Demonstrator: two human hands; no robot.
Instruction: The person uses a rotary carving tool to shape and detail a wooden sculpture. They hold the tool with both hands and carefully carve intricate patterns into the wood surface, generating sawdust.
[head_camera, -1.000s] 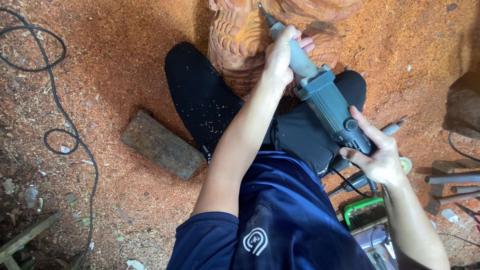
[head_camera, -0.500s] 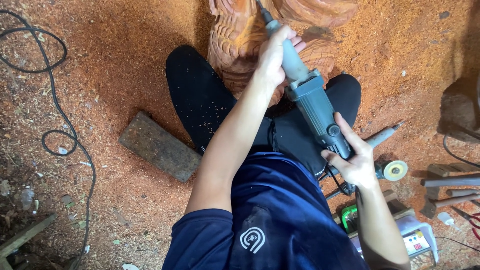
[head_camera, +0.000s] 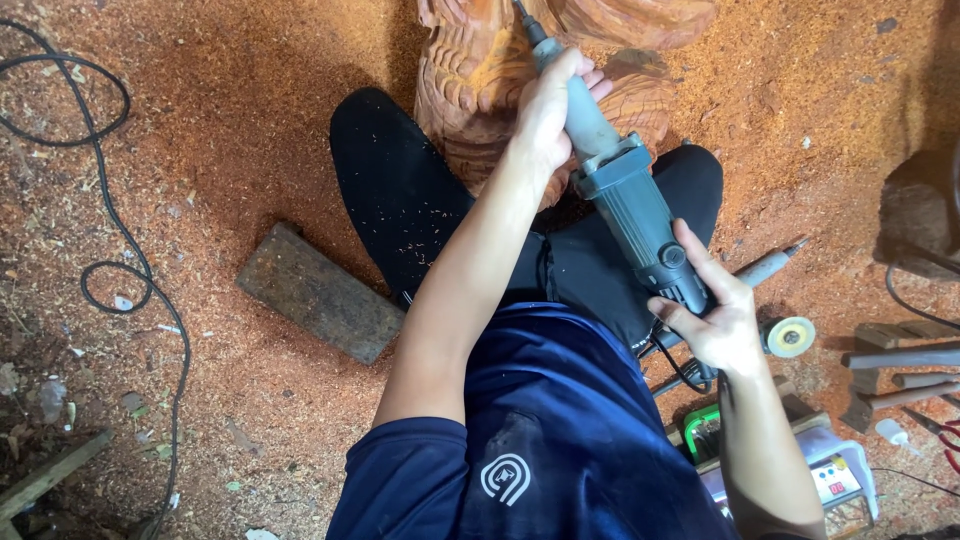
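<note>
Your left hand (head_camera: 548, 105) is wrapped tight around the slim grey neck of the die grinder (head_camera: 615, 190), its grip pressed closed just behind the bit, while your right hand (head_camera: 718, 318) closes its grip on the thick rear end of the body where the cord leaves. The tool's long axis runs on a slant from your right hand, low and near your lap, up and away to the left hand, so the bit end points away from you into the reddish wood carving (head_camera: 480, 70) standing on the floor between your knees. The left hand is the nearer one to the carving; the bit tip itself meets the wood at the top edge of view, and you cannot see clearly whether it touches. On the sawdust floor to your left lies a dark wooden block (head_camera: 318, 292), well apart, with a black cable (head_camera: 110, 270) beyond it; to your right lie a small grinding disc (head_camera: 790, 336) and a spare bit (head_camera: 768, 265)
</note>
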